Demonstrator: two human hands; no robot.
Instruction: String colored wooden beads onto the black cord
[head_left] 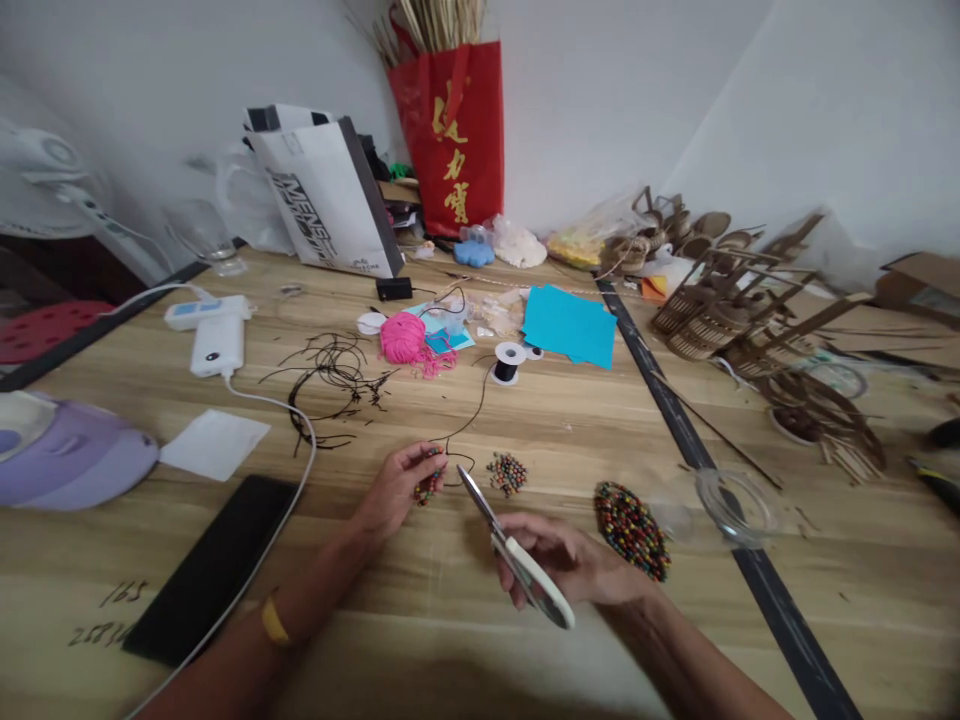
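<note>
Holding, left hand: your left hand pinches a beaded strand between thumb and fingers, just above the wooden surface.
Holding, right hand: your right hand grasps white-handled scissors, blades pointing toward the cord beside your left hand; contact between tip and cord cannot be told.
Beaded strand: short, multicoloured; several beads sit gathered at your fingertips, so some threading looks done.
Black cord: loops near the scissors' tip and curves away to the spool; it looks uncut there, so trimming appears outstanding. Any knot is hidden by your fingers.
Loose beads: one small pile, just right of the scissors' tip; seemingly unstrung, a share of the work left to you.
Bead heap: larger, right of your right hand; whether strung or loose is unclear.
Dark cord tangle: thin lengths lying left of the spool, apart from both your hands.
</note>
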